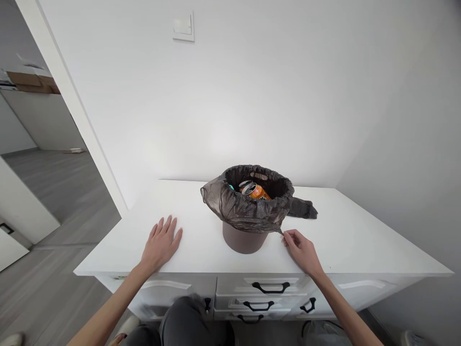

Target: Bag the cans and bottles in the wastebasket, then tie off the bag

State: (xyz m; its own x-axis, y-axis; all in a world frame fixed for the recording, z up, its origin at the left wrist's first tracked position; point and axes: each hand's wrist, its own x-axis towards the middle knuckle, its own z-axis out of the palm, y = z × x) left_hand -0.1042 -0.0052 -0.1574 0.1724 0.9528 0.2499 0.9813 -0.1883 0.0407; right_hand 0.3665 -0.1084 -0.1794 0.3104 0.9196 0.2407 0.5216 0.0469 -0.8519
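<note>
A brown trash bin (245,240) stands upright on the white cabinet top, lined with a dark, thin garbage bag (248,214) folded down over its rim. Inside lie orange drink cans (258,191) with open tops, and a bit of something teal beside them. My right hand (300,247) pinches the lower right edge of the bag between thumb and fingers. To the left of the bin, my left hand (162,242) rests flat on the cabinet top with its fingers spread, touching neither bag nor bin.
The white cabinet (360,240) has drawers with black handles (271,288) on its front. A folded black plastic piece (303,209) lies right of the bin. Behind rises a white wall with a light switch (183,26). An open doorway is at left.
</note>
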